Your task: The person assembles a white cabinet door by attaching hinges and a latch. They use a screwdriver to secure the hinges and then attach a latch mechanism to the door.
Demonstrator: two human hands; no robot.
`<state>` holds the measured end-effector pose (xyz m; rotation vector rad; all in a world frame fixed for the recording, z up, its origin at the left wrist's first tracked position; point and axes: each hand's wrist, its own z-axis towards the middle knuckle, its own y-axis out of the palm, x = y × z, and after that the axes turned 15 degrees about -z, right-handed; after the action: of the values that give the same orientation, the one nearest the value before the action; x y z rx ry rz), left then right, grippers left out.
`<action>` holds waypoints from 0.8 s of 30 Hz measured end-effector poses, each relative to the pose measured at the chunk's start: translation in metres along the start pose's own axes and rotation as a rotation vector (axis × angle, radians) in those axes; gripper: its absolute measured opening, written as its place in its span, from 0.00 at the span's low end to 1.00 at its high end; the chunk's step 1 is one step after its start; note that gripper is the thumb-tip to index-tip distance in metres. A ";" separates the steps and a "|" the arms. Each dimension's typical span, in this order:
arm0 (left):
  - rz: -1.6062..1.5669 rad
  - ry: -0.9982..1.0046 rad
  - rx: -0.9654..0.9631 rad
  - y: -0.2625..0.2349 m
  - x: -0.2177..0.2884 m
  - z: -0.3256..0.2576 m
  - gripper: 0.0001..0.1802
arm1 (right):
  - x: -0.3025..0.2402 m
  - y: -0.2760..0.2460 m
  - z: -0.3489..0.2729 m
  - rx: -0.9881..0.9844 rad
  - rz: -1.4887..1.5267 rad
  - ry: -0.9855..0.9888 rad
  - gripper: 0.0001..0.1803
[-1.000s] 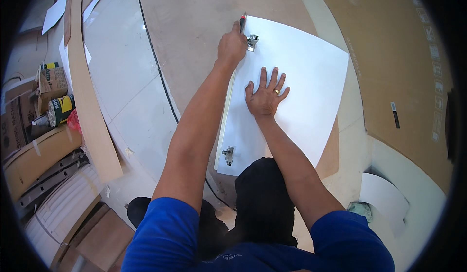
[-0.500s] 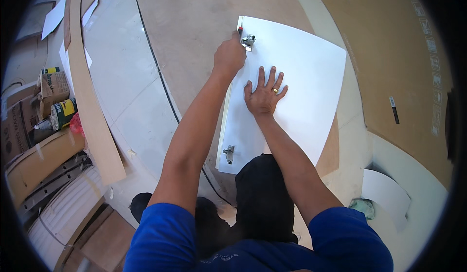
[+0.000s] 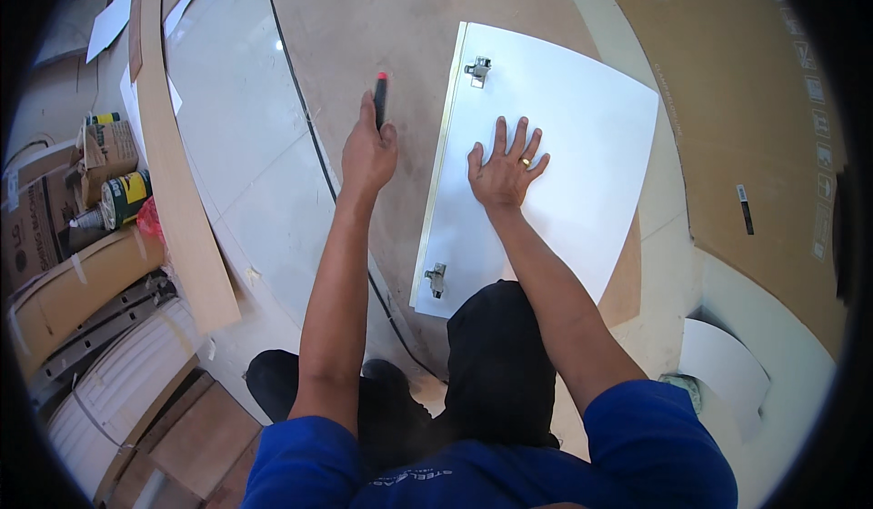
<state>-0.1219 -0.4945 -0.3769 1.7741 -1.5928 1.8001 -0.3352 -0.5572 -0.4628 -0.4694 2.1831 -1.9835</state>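
Note:
My left hand (image 3: 370,152) is closed around a slim black tool with a red end (image 3: 381,101), whose exact kind I cannot make out. It hovers left of a white cabinet door panel (image 3: 591,136), apart from it. Flat on that panel, fingers spread, rests my right hand (image 3: 506,171), a ring on one finger. Two metal hinges sit near the panel's left side: an upper hinge (image 3: 478,70) and a lower hinge (image 3: 436,280) close to my knee. A cream-coloured edge (image 3: 441,150) runs along the panel's left side.
A large brown cardboard sheet (image 3: 727,72) lies at the right with a small black-and-white strip (image 3: 746,211) on it. To the left are a long wooden board (image 3: 173,154), a dark cable (image 3: 305,109) and a green-and-yellow can (image 3: 125,200). A white offcut (image 3: 723,363) leans at lower right.
My left hand has moved left and down, off the panel's upper left edge, with the tool still in it. My right hand stays flat on the panel.

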 end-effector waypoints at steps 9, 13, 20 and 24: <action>0.320 0.070 0.315 0.021 -0.087 -0.094 0.25 | 0.002 0.013 0.001 0.148 0.016 -0.019 0.39; 0.125 -0.524 -0.124 0.006 -0.116 -0.253 0.20 | 0.003 0.022 0.000 0.194 0.014 -0.048 0.41; -0.108 -0.462 -0.095 0.022 -0.149 -0.341 0.18 | 0.006 0.030 0.004 0.260 0.008 -0.078 0.40; -0.059 -0.411 0.052 0.042 -0.148 -0.353 0.13 | 0.009 0.032 0.002 0.285 0.008 -0.129 0.40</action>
<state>-0.3323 -0.1751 -0.4234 2.3045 -1.6111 1.5327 -0.3470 -0.5596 -0.4934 -0.5276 1.7878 -2.1491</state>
